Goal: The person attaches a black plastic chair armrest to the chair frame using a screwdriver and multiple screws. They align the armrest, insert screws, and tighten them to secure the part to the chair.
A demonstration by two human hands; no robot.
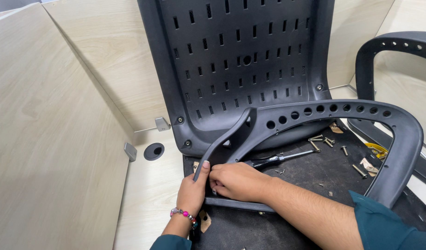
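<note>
The left hand [193,190], with a beaded bracelet [185,215] at the wrist, rests against the lower front end of the black armrest [315,115]; its thumb lies along the armrest's curved leg and its fingers [204,172] are curled about that leg. The right hand [238,181] lies just beside it, touching it, with fingers [216,179] bent inward and pressed to the same lower end of the armrest; whether they pinch a small part there cannot be told, since the fingertips are hidden. The armrest is a perforated loop that arches from the hands up and across to the right, then down over the dark seat underside [310,173], which lies on the pale wooden surface [148,194]. A screwdriver [275,159] with a black handle lies on the seat underside just behind the right hand. Several loose bolts [321,141] lie farther back and to the right. The slotted black chair back [240,60] stands upright behind the armrest. A second armrest [393,46] shows at the right edge.
</note>
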